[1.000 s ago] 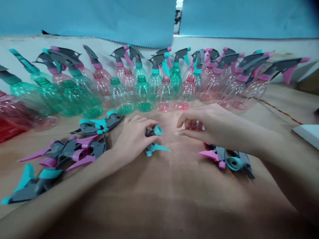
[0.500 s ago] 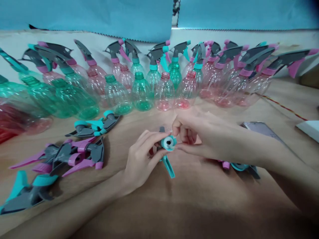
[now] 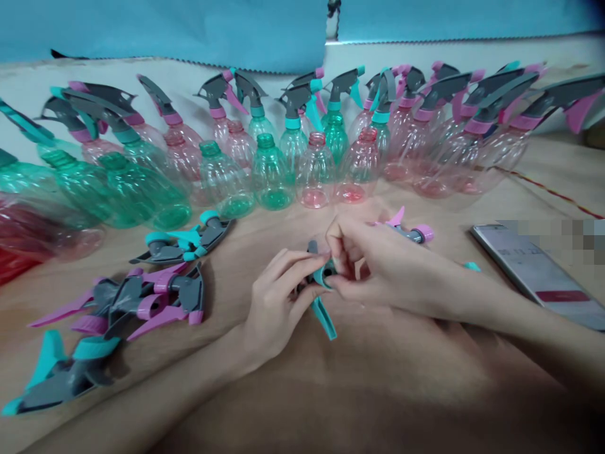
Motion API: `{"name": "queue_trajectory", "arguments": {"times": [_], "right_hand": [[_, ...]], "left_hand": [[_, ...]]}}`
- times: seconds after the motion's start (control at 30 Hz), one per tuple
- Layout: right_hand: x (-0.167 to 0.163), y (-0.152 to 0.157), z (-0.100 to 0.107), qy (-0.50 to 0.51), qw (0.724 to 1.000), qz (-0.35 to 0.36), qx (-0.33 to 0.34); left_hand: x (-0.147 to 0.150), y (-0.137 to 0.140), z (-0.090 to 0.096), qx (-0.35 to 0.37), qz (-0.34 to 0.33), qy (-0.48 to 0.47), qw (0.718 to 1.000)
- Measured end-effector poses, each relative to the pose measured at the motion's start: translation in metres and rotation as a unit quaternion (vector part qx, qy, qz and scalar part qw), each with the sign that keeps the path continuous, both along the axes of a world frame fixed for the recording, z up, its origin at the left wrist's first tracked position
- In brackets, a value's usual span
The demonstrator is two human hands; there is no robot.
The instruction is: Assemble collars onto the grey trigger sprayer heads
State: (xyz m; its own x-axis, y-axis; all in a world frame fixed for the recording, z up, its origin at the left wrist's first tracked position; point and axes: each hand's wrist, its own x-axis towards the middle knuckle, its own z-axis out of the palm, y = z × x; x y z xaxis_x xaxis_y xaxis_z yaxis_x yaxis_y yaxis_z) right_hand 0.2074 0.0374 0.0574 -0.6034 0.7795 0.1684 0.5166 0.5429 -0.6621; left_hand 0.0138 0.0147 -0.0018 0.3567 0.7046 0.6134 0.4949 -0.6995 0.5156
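A trigger spray head (image 3: pixel 324 315) in grey and teal is gripped by my left hand (image 3: pixel 276 299), thumb and fingers around its neck. Its teal collar opens toward me and the teal trigger points down. My right hand (image 3: pixel 357 258) is closed in a pinch at the collar's right edge. Whatever sits between those fingertips is hidden. To the left lie loose spray heads: teal and grey ones (image 3: pixel 182 243), a pile of pink and grey ones (image 3: pixel 142 299), and another teal and grey one (image 3: pixel 70 372). Behind my right hand lies a pink and grey spray head (image 3: pixel 411 233).
Open-necked green bottles (image 3: pixel 273 173) and pink bottles (image 3: pixel 316 173) stand across the back. Behind them are bottles with spray heads fitted (image 3: pixel 295 120). A phone (image 3: pixel 534 271) lies at the right, with a twisted cord (image 3: pixel 543 189) beyond. Red plastic (image 3: pixel 16 258) sits at the left edge.
My right hand has closed in on the collar, its fingertips now at the opening. The white round part seen inside the collar earlier no longer shows. The view has shifted slightly.
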Motion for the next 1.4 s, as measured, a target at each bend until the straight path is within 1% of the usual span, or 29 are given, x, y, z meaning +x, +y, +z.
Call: {"name": "queue_trajectory", "arguments": {"times": [0.1,0.17,0.23,0.4,0.6,0.73,0.83,0.97,1.1,1.3,1.4], "right_hand": [[-0.003,-0.003,0.000,0.041,0.998,0.013,-0.048],[-0.004,-0.006,0.001,0.055,0.997,0.016,-0.058],[-0.006,-0.009,0.003,0.044,0.998,0.009,-0.046],[-0.010,-0.014,0.005,-0.003,1.000,-0.014,0.024],[-0.014,-0.014,-0.004,-0.004,0.997,-0.034,0.064],[-0.015,-0.013,-0.004,-0.016,0.996,-0.030,0.081],[-0.015,-0.013,-0.003,-0.023,0.996,-0.022,0.078],[-0.015,-0.011,-0.003,-0.014,0.999,-0.018,0.047],[-0.014,-0.009,-0.001,-0.016,0.998,0.005,0.068],[-0.015,-0.013,0.000,-0.057,0.997,-0.013,0.054],[-0.015,-0.014,-0.001,-0.056,0.996,-0.022,0.065]], "left_hand": [[-0.001,0.001,0.001,0.021,-0.004,0.015,1.000],[-0.002,0.001,0.001,0.026,-0.004,0.024,0.999],[-0.002,0.001,0.001,0.026,0.000,0.027,0.999],[-0.001,0.000,0.001,0.031,0.010,0.035,0.999],[-0.002,-0.001,0.001,0.047,0.025,0.048,0.997],[-0.003,-0.001,0.001,0.059,0.025,0.060,0.996],[-0.004,0.000,0.001,0.067,0.025,0.071,0.995],[-0.004,0.001,0.001,0.073,0.025,0.078,0.994],[-0.005,0.001,0.002,0.076,0.020,0.087,0.993],[-0.003,0.002,0.004,0.092,0.020,0.094,0.991],[-0.003,0.001,0.004,0.102,0.022,0.097,0.990]]}}
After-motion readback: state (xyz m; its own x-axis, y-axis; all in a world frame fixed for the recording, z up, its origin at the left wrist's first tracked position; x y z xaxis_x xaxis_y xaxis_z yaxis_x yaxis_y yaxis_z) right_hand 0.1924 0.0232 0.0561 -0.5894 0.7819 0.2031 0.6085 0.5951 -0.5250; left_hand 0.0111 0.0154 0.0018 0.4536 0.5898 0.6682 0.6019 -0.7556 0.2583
